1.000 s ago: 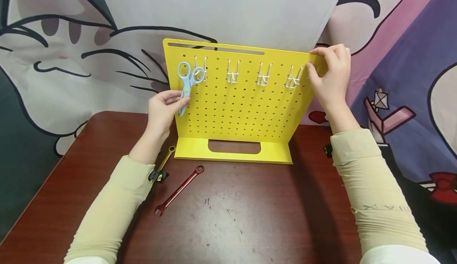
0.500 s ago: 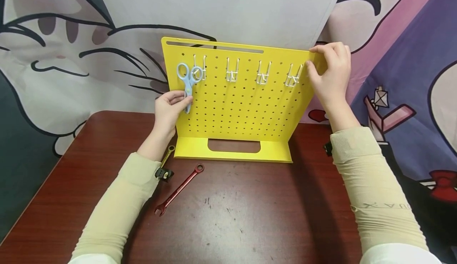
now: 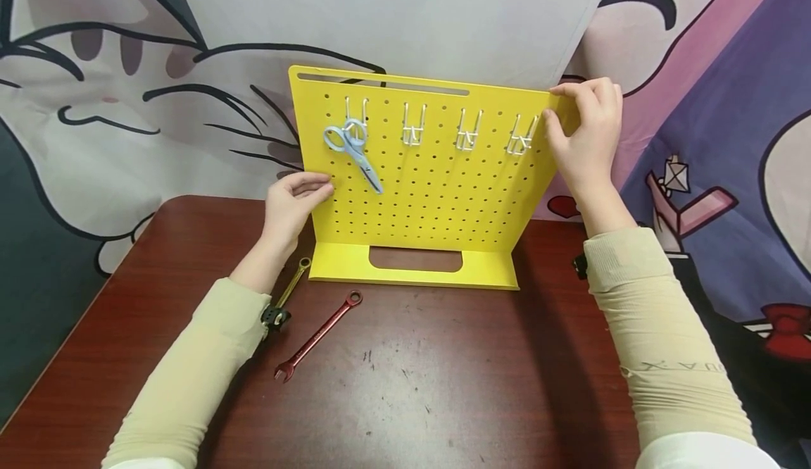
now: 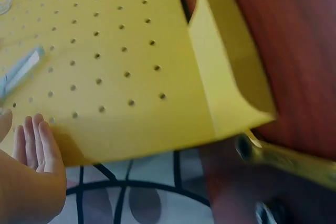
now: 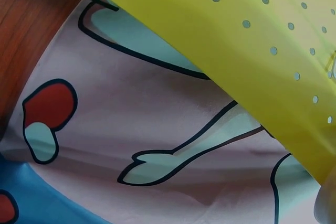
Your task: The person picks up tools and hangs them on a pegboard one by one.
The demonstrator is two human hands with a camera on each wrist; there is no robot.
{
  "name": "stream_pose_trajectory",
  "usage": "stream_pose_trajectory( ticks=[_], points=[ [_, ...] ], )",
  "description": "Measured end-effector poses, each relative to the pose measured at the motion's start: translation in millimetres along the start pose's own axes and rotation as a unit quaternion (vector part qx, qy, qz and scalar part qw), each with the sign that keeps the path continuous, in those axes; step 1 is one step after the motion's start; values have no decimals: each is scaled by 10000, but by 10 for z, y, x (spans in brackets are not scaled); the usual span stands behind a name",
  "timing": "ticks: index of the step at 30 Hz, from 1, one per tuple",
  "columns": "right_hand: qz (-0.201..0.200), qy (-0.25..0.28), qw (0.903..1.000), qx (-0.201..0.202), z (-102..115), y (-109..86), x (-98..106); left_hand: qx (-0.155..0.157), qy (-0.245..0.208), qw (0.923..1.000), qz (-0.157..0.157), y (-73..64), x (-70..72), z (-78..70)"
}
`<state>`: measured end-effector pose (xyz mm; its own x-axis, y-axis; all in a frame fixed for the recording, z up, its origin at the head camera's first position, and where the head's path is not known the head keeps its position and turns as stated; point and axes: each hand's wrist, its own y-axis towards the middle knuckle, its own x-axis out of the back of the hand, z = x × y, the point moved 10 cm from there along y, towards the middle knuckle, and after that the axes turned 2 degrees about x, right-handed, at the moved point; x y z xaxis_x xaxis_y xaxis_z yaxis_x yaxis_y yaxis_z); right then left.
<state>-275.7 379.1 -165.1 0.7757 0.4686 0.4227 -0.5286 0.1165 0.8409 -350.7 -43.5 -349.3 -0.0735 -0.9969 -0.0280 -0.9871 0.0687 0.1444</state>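
Beyond the fingers of the left hand [image 3: 290, 205] and right hand [image 3: 589, 131], a creased cloth [image 3: 431, 18] printed with cartoon figures fills the background. Below them spreads the table [image 3: 481, 363], reddish brown and glossy, scuffed with dark marks. Between the hands stands the board [image 3: 431, 205], a yellow sheet pierced by rows of round holes, slotted along its top and bent into a flat foot with a rounded cutout. Right fingers and thumb pinch its upper corner; left fingers, loosely straightened and holding nothing, lie at the opposite edge, though contact is hard to tell. Below the left fingers, the shiny red wrench [image 3: 320, 334] slants with its ring end toward the board; the yellow wrench [image 3: 293, 284], partly covered by the sleeve [image 3: 218, 335], lies nearer them. Just above and inward of the left fingertips, the pale blue scissors [image 3: 357, 149] hang from the nearest of four bent white wire hooks [image 3: 413, 136], their long axis aslant, blades pointing down and toward the right hand's side.
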Motion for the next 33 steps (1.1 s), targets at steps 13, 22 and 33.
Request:
stream_pose_trajectory(
  ticks=[13,22,33],
  points=[
    [14,43,9999,142,35,-25,7,47,2802,9575,678,-530,609,311],
    [15,28,9997,250,49,-7,8,-159,3973,9137,835,-802,980,472],
    [37,-27,9997,234,43,-15,19,-112,4526,8825,1273,-909,1178,681]
  ],
)
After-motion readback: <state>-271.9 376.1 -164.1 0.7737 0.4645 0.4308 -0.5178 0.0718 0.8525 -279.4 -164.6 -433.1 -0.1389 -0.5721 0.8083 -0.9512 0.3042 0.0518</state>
